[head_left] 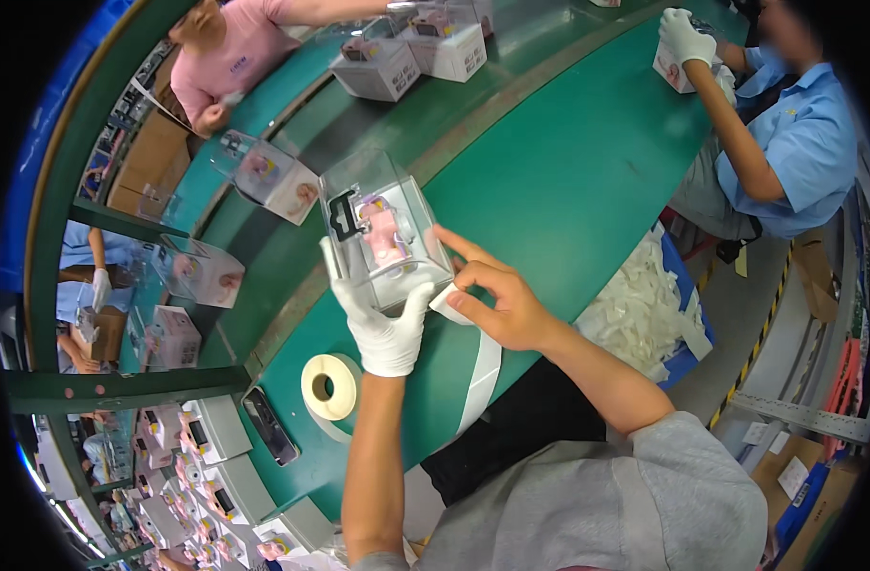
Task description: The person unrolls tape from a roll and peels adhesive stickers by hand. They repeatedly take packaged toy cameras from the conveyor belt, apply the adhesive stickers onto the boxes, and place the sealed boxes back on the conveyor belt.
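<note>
My left hand, in a white glove, grips the near end of a display package with a clear plastic cover. Inside it lies a pink toy beside a black frame-shaped piece. My right hand is bare. Its thumb and fingers pinch a small white label by the package's near right corner, and its index finger points along the package's side. A pale label strip curves down below this hand. The roll of labels lies on the green table, left of my left forearm.
A phone lies by the table's left edge. Similar packages stand on the conveyor beyond. A blue bin of white scraps sits at right. Co-workers are at far left and right; one in blue handles a box.
</note>
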Available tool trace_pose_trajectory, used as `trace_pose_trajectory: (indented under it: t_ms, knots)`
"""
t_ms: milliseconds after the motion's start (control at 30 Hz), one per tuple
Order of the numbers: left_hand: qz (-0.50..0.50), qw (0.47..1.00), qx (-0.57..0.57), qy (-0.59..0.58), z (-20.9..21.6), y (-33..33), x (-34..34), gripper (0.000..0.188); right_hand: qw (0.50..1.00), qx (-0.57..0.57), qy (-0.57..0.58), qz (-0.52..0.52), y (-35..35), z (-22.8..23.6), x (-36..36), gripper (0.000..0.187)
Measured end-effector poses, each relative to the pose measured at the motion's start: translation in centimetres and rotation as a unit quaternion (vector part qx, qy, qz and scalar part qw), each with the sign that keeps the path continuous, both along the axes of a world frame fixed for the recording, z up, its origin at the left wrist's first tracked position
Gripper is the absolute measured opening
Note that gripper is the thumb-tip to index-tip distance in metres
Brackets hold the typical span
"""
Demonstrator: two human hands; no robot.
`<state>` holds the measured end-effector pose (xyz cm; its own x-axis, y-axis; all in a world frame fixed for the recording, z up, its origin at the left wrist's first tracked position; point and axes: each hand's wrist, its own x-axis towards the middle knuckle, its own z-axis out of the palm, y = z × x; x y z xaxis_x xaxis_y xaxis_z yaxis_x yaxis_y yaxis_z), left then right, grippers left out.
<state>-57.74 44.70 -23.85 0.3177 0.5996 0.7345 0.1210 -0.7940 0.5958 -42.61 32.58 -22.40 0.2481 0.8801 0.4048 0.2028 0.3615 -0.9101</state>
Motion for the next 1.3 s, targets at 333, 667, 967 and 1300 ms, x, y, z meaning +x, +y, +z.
trace_pose_trajectory:
  t_ms: [333, 667, 967, 1300]
  knots:
    - [-0.219, 0.975, -0.021, -0.005, 3.5, -0.9, 15.8, 0.092, 0.954, 0.063, -0.172, -0.239, -4.8, 1.6, 11.8, 0.005]
    - [0.004, 0.983, 0.18, -0.023, 8.6, 7.9, 25.4, 0.053, 0.929, 0.072, -0.201, -0.304, -6.2, 3.0, 23.9, 0.001]
    - [0.366, 0.859, 0.142, 0.328, 2.6, 14.2, 13.4, 0.07, 0.92, 0.074, -0.189, -0.336, -6.3, 2.3, 25.4, 0.003]
    - [0.386, 0.792, 0.106, 0.461, 6.0, 14.9, 8.1, 0.031, 0.903, 0.126, -0.145, -0.384, -11.8, 1.6, 22.0, 0.006]
